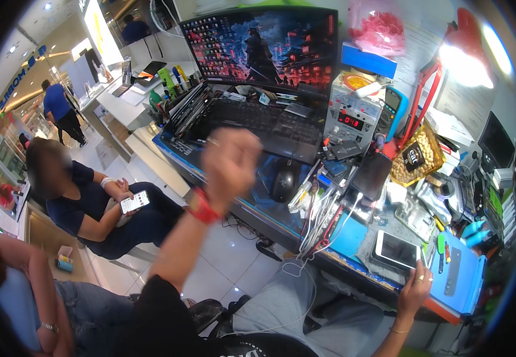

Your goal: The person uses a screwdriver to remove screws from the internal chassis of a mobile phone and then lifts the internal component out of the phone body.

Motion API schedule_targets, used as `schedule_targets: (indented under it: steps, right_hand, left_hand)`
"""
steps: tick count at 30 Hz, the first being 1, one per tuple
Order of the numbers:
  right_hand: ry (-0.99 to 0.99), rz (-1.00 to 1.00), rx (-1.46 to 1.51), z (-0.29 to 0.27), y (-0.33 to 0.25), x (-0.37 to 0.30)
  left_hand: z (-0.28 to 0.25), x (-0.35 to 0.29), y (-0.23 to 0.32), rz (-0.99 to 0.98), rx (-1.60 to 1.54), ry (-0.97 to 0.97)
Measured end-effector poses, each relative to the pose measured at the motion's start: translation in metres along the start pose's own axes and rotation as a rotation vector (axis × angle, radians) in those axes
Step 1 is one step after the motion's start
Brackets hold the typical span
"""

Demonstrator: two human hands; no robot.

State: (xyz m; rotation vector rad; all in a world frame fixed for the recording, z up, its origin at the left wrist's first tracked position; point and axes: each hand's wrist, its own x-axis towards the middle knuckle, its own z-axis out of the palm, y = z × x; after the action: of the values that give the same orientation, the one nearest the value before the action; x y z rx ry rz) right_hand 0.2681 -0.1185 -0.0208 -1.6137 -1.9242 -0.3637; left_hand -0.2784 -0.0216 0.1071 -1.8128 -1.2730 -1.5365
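My left hand [231,160] is raised in front of the keyboard [258,125], blurred, with a red band on its wrist. Its fingers are curled closed, and a thin pale sliver shows at their left side; what it is cannot be made out. My right hand [415,287] rests at the bench's front edge, fingers stretched forward and a ring on one. Its fingertips are beside the lower right corner of a white tablet [396,250] with a dark screen, which lies flat on the grey work mat. Right of the tablet lies a green-handled tool [441,244].
Behind are a monitor [264,47], a power supply [353,113], a multimeter [393,107] and a lit red lamp [471,35]. A mouse [284,181], tangled cables [323,220] and a nut packet [415,157] crowd the bench. A seated person [70,208] holds a phone at left.
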Motion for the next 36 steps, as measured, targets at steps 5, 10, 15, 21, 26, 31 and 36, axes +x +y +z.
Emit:
schedule_targets:
  steps: [5,10,15,21,26,31,36]
  right_hand:
    - [-0.011,-0.022,-0.011,0.004,-0.01,0.0]
    - [0.001,0.008,-0.053,0.003,-0.012,-0.006]
    - [0.054,-0.025,-0.115,0.0,-0.006,-0.01]
    - [0.09,-0.004,-0.013,0.002,-0.02,0.008]
    - [0.09,0.004,-0.061,-0.011,-0.027,0.01]
    - [0.078,-0.004,-0.063,-0.016,-0.03,0.009]
    - [0.049,0.012,-0.055,-0.019,-0.029,0.007]
  left_hand:
    - [-0.095,0.083,-0.25,-0.278,0.878,-0.113]
    - [-0.107,0.123,-0.343,-0.221,1.133,-0.573]
    - [-0.071,0.118,-0.418,-0.39,0.968,-0.741]
    - [-0.132,0.149,-0.525,-0.401,0.99,-0.785]
    - [-0.085,0.124,-0.528,-0.446,1.007,-0.895]
    - [-0.104,0.14,-0.495,-0.437,1.114,-0.93]
    - [-0.124,0.17,-0.439,-0.365,1.203,-0.873]
